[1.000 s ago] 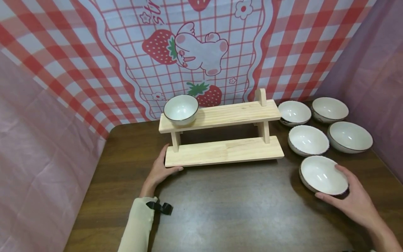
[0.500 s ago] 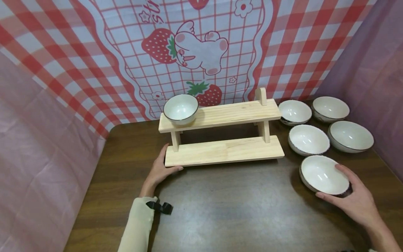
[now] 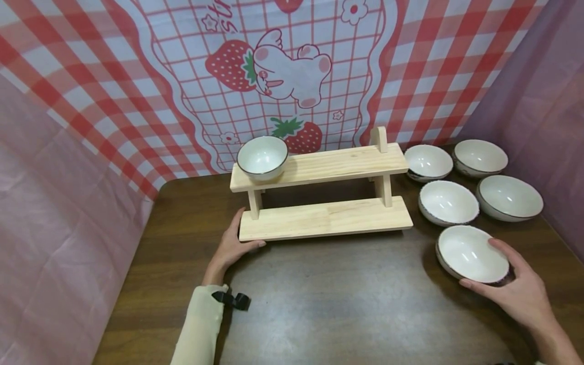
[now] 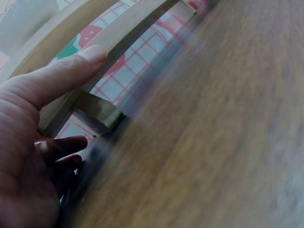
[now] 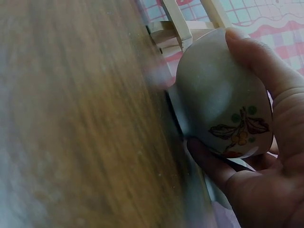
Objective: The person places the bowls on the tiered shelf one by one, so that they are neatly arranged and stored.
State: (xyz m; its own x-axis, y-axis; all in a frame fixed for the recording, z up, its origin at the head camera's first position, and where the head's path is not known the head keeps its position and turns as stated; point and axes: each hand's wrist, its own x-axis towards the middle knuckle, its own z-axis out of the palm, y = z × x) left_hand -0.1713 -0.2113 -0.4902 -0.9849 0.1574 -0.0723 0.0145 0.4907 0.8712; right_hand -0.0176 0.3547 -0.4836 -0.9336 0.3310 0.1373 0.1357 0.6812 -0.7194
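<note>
I see right hand (image 3: 517,289) pinching nearest white bowl (image 3: 472,253) by its right side, at right of desk (image 3: 342,304); cannot tell whether base touches desk. Left hand (image 3: 230,248) grips two-tier wooden shelf (image 3: 315,221) at lower left end, thumb along near edge. My worries: one-sided pinch on smooth glaze could let bowl swivel or slip; far rim could chip against next white bowl (image 3: 448,203); shove from left hand might jolt dark-rimmed bowl (image 3: 262,158) on top tier.

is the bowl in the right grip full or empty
Empty: the head view looks into the bowl held in the right grip, and only its bare white inside shows.
</note>
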